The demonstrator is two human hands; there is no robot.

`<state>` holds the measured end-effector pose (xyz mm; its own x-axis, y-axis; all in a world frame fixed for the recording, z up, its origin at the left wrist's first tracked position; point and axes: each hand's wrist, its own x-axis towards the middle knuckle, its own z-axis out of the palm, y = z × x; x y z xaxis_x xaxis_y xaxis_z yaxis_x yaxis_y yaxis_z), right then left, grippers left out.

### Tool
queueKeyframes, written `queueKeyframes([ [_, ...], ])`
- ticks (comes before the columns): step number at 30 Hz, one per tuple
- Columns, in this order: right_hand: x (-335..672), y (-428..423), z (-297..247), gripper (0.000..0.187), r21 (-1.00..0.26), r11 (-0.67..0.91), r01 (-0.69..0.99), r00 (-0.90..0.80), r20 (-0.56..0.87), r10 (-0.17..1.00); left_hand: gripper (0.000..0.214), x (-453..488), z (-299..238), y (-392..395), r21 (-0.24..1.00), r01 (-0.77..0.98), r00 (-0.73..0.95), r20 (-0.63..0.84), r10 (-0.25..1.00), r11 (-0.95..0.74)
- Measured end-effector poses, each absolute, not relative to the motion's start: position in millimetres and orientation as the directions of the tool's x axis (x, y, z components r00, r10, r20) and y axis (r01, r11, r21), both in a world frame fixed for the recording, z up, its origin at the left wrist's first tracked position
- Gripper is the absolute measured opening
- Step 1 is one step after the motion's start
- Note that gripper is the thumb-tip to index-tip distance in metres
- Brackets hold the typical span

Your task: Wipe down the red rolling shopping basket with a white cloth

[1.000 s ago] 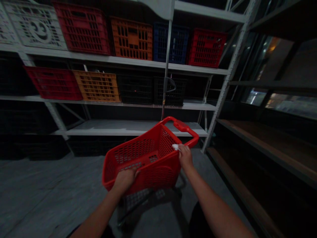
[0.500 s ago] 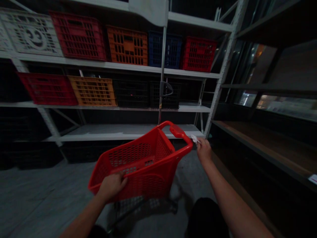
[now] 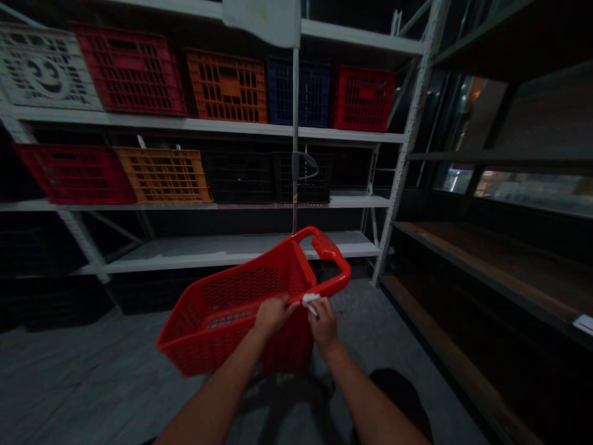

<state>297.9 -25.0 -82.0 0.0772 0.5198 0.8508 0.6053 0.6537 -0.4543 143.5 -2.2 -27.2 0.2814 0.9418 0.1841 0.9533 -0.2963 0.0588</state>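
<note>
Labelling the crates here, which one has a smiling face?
The white crate at the upper left; no other visible crate shows a face.

The right hand point(image 3: 323, 324) covers part of the cloth point(image 3: 311, 299). The left hand point(image 3: 270, 316) hides some of the cart point(image 3: 290, 347), whose underside, below both hands, sinks into darkness. Far above the hands, the top edge cuts the board point(image 3: 266, 21). Well right of the right hand, the tag point(image 3: 584, 324) runs off the edge, its print too small to read.
</note>
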Motion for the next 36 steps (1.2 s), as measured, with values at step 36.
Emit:
queueKeyframes([
  [36, 405, 57, 87, 0.032, -0.209, 0.654, 0.727, -0.685, -0.152, 0.713, 0.066, 127, -35, -8, 0.079, 0.964, 0.241, 0.154, 0.958, -0.255],
])
